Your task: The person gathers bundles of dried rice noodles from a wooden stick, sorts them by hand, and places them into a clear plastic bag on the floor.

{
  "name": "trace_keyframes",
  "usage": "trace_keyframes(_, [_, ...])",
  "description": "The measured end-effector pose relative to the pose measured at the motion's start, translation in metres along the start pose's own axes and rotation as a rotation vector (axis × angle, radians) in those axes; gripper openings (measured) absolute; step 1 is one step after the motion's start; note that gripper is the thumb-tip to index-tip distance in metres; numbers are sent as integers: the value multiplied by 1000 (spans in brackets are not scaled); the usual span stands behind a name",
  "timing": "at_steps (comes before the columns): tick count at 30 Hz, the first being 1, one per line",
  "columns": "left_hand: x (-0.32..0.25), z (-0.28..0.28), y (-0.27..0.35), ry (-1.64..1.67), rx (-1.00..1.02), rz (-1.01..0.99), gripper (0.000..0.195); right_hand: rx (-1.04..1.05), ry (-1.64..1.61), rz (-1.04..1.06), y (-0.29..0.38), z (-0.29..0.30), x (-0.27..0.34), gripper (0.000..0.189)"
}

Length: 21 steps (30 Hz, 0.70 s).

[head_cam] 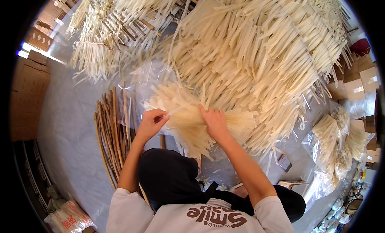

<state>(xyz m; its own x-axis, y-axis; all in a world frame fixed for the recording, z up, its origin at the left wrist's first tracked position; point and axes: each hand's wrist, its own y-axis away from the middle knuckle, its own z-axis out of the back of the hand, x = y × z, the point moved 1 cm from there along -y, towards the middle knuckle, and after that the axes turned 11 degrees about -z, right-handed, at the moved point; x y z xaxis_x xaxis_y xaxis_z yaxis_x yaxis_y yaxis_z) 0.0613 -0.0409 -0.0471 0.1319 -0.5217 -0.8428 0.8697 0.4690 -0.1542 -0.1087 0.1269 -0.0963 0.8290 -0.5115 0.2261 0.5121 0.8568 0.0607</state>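
Observation:
My right hand (215,122) grips a bundle of pale, flat dried strips (243,119), which look like wide dried noodles. Its ends fan out on both sides of my fingers. To its left, my left hand (153,122) pinches the edge of a clear plastic bag (155,72). The bag's film spreads around the far left end of the bundle, and more strips (194,138) hang below it toward my lap. How much of the bundle sits inside the film I cannot tell.
A large heap of strips (240,52) on poles lies ahead, with a smaller heap (96,52) at the upper left. Wooden poles (109,130) lean on my left. A phone (284,163), bagged strips (326,133) and cardboard boxes (355,82) are on the right.

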Motion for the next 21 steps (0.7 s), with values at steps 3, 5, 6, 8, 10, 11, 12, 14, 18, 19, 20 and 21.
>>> trace_keyframes(3, [1, -4, 9, 62, -32, 73, 12, 38, -39, -85, -8, -6, -6, 62])
trace_keyframes(5, [-7, -16, 5, 124, -31, 42, 13, 121, -80, -169, -12, -9, 6, 61])
trace_keyframes(6, [-11, -25, 3, 187, -27, 13, 15, 206, -121, -255, -13, -12, 14, 60])
trace_keyframes(8, [-12, -34, 3, 273, 9, 75, 16, 220, -155, -274, -12, -19, 40, 60])
trace_keyframes(10, [-6, -39, 2, 359, 53, 125, 18, 224, -190, -301, -7, -32, 55, 60])
trace_keyframes(11, [-3, -42, 3, 355, 71, 108, 18, 158, -164, -258, -4, -46, 59, 58])
trace_keyframes(12, [0, -43, 5, 347, 86, 92, 19, 93, -141, -210, -3, -51, 63, 56])
trace_keyframes(14, [4, -45, 7, 356, 52, 108, 18, 69, -147, -254, -4, -59, 65, 49])
trace_keyframes(18, [15, -52, 11, 377, -21, 125, 15, 95, -138, -196, -18, -50, 71, 30])
trace_keyframes(19, [16, -53, 12, 384, -17, 125, 15, 98, -134, -201, -22, -47, 73, 30])
trace_keyframes(20, [16, -55, 12, 399, -43, 134, 15, 117, -169, -145, -26, -44, 76, 31])
trace_keyframes(21, [17, -52, 11, 406, -73, 139, 15, 129, -211, -82, -29, -43, 79, 32])
